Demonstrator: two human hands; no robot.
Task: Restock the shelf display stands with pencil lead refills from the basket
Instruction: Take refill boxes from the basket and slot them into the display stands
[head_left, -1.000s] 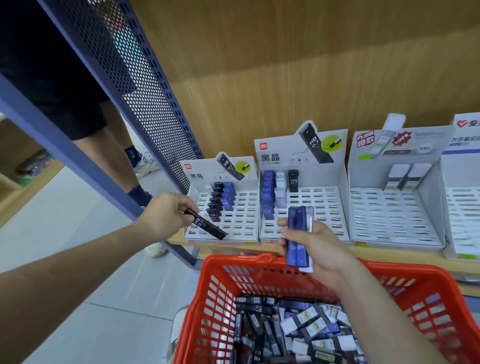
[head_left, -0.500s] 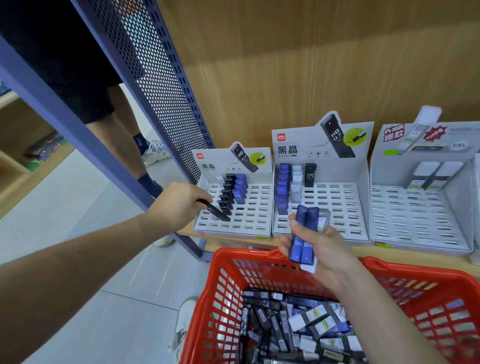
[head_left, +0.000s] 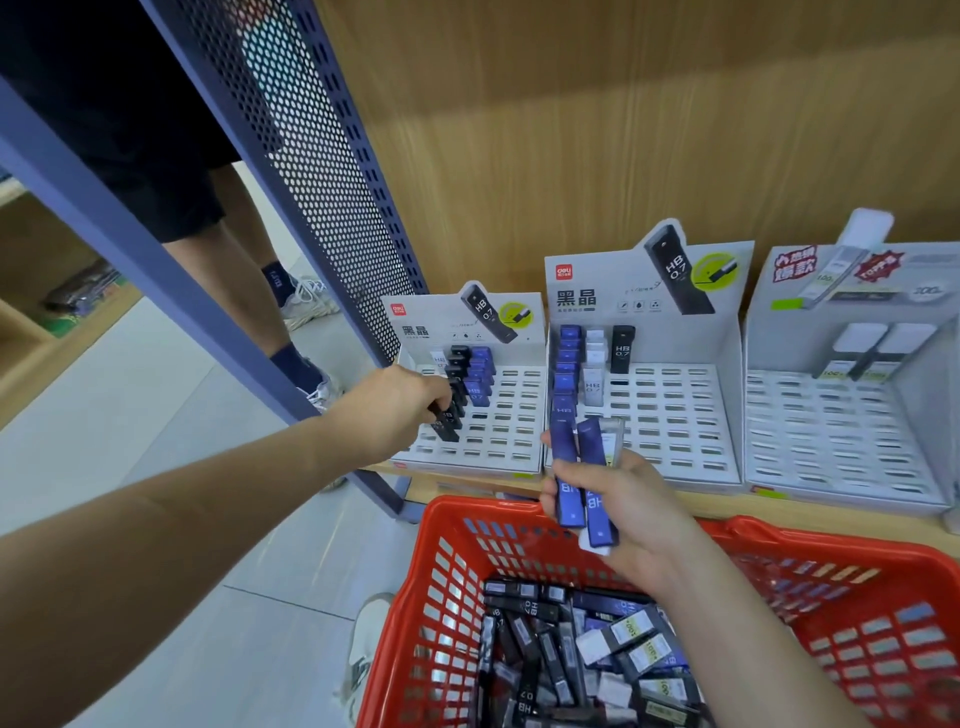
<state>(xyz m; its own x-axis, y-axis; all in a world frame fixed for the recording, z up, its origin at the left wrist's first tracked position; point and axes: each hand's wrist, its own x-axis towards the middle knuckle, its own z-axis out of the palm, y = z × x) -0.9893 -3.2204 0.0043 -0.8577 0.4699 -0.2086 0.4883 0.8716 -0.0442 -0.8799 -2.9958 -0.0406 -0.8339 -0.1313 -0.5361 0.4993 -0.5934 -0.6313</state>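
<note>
At the left stand (head_left: 519, 434), the left hand (head_left: 392, 410) pinches a black refill (head_left: 445, 423) and now has it down at the black row's near slot, no longer short of the tray, so it looks nearly seated; the right hand (head_left: 641, 506) grips blue refills (head_left: 565, 457) over the basket (head_left: 452, 525)

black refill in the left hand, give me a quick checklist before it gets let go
1. Left hand grips the black refill: ok.
2. Refill sits at the front of the black row in the left stand: ok.
3. Refill seated in its slot: cannot tell, it looks tilted.
4. Free slots beside it: ok.
5. Right hand grips the blue refills: ok.
6. Basket holds more stock: ok.
</note>
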